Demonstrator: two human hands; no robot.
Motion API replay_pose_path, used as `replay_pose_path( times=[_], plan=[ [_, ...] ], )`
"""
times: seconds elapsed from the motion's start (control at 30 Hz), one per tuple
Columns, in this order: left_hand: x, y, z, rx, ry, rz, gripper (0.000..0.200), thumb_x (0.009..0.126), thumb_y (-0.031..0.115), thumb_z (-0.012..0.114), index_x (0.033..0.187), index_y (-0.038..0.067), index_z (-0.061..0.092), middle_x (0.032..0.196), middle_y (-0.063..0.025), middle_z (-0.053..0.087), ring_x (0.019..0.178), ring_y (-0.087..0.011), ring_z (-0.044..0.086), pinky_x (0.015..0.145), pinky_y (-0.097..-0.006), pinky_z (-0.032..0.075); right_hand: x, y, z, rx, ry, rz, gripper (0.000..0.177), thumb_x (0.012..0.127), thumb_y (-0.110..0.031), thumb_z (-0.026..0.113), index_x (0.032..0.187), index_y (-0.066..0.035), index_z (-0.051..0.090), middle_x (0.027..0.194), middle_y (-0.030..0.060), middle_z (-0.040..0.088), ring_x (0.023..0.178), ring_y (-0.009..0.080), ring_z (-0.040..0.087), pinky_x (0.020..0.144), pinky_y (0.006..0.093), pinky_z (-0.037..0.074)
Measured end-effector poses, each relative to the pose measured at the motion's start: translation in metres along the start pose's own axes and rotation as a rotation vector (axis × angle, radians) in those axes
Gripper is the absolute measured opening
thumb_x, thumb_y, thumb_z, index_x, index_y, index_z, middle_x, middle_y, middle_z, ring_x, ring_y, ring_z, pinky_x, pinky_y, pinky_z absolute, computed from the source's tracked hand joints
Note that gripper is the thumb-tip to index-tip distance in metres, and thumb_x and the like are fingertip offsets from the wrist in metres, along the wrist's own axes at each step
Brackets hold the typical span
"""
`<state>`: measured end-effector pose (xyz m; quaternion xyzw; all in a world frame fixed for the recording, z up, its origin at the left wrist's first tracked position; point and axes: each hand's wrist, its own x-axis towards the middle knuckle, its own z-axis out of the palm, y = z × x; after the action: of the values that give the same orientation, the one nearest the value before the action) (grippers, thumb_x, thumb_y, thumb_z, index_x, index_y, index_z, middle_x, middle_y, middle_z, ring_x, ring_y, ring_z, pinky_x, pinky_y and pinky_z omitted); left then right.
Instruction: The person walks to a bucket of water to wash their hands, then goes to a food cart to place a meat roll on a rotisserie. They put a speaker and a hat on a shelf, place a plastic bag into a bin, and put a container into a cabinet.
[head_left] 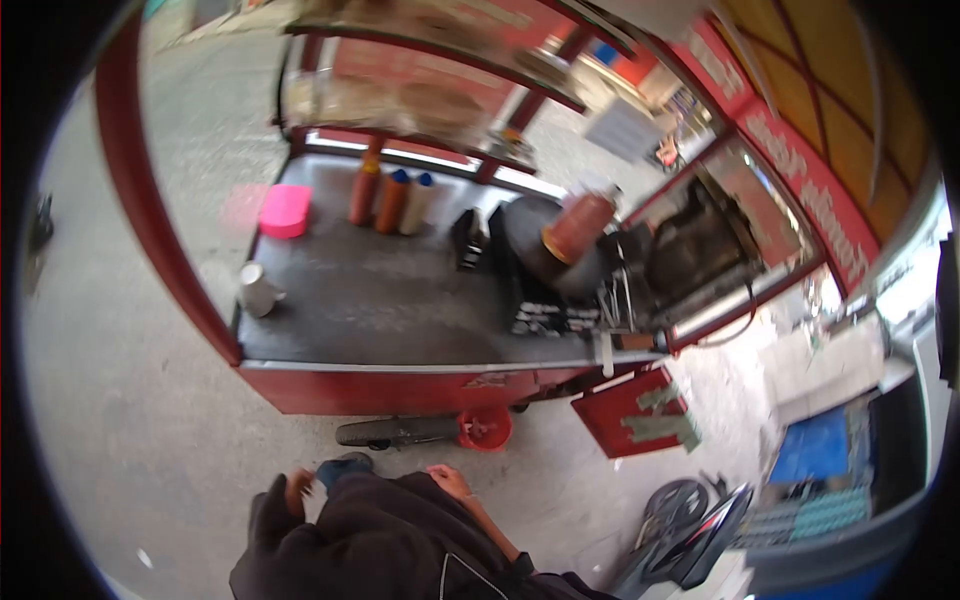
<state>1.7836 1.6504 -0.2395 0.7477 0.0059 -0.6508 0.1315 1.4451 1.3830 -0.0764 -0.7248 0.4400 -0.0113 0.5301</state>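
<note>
My left hand point(298, 488) hangs at my left side by the dark sleeve, its fingers smeared by motion. On the other side, my right hand point(450, 481) is held low in front of my dark top, below the cart. Its fingers look partly bent, but blur hides how far they close, and I see no object in it. Both hands are apart from the cart. Nearest to the right hand is a red bucket point(497, 441) beside the cart's wheel point(398, 432). Above lies the cart's grey metal worktop point(390, 320).
On the worktop stand a white mug point(259, 290), a pink container point(286, 211), several sauce bottles point(392, 204) and a large red-filled jar point(580, 228) by the dark pan. Red posts point(165, 205) frame the cart. An open red door point(632, 412) and a parked motorbike point(690, 540) are at right.
</note>
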Motion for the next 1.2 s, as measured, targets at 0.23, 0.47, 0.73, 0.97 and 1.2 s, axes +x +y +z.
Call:
replay_pose_path(
  times=[0.23, 0.47, 0.73, 0.97, 1.2],
  plan=[
    [-0.125, 0.241, 0.192, 1.104, -0.415, 0.487, 0.053, 0.082, 0.05, 0.051, 0.085, -0.001, 0.065, 0.072, -0.0156, 0.067, 0.053, -0.0227, 0.061, 0.049, -0.0391, 0.048, -0.103, 0.128, -0.106, 0.151, -0.131, 0.455, 0.028, 0.078, -0.026, 0.059, 0.097, -0.007, 0.065, 0.084, 0.0052, 0.067, 0.07, 0.0128, 0.064, 0.057, 0.0277, 0.05],
    [-0.413, 0.546, 0.227, -0.094, -0.068, 1.476, 0.038, 0.087, 0.029, 0.063, 0.11, -0.001, 0.054, 0.094, -0.0069, 0.063, 0.09, -0.0146, 0.058, 0.081, -0.0298, 0.047, -0.076, 0.136, -0.267, 0.474, 0.239, 0.104, 0.023, 0.079, -0.003, 0.051, 0.1, -0.004, 0.059, 0.087, 0.0044, 0.064, 0.075, 0.0133, 0.061, 0.064, 0.0262, 0.049],
    [-0.368, 0.79, 0.243, -0.331, 1.14, 1.658, 0.1, 0.047, 0.039, 0.089, 0.124, -0.002, 0.039, 0.114, -0.0179, 0.054, 0.104, -0.0318, 0.056, 0.089, -0.0383, 0.045, -0.042, 0.083, -0.377, 0.094, 0.166, -0.088, 0.025, 0.088, -0.008, 0.052, 0.112, -0.002, 0.054, 0.092, 0.0064, 0.065, 0.083, 0.0135, 0.061, 0.074, 0.0274, 0.048],
    [-0.384, 0.81, 0.246, -0.389, 0.93, 1.615, 0.093, 0.046, 0.036, 0.089, 0.118, 0.001, 0.043, 0.114, -0.0198, 0.056, 0.104, -0.0328, 0.057, 0.087, -0.0385, 0.047, -0.056, 0.066, -0.465, 0.205, 0.042, -0.066, 0.027, 0.091, -0.013, 0.054, 0.115, -0.001, 0.053, 0.098, 0.0093, 0.065, 0.09, 0.0132, 0.061, 0.077, 0.0277, 0.049],
    [-0.383, 0.797, 0.259, -0.325, 0.985, 1.632, 0.087, 0.05, 0.029, 0.088, 0.119, 0.0, 0.043, 0.115, -0.0166, 0.055, 0.104, -0.0276, 0.058, 0.088, -0.037, 0.048, 0.011, -0.104, -0.599, 0.042, 0.036, -0.418, 0.034, 0.086, -0.014, 0.062, 0.117, -0.004, 0.053, 0.104, 0.0073, 0.062, 0.097, 0.0141, 0.059, 0.083, 0.029, 0.048]
  ],
)
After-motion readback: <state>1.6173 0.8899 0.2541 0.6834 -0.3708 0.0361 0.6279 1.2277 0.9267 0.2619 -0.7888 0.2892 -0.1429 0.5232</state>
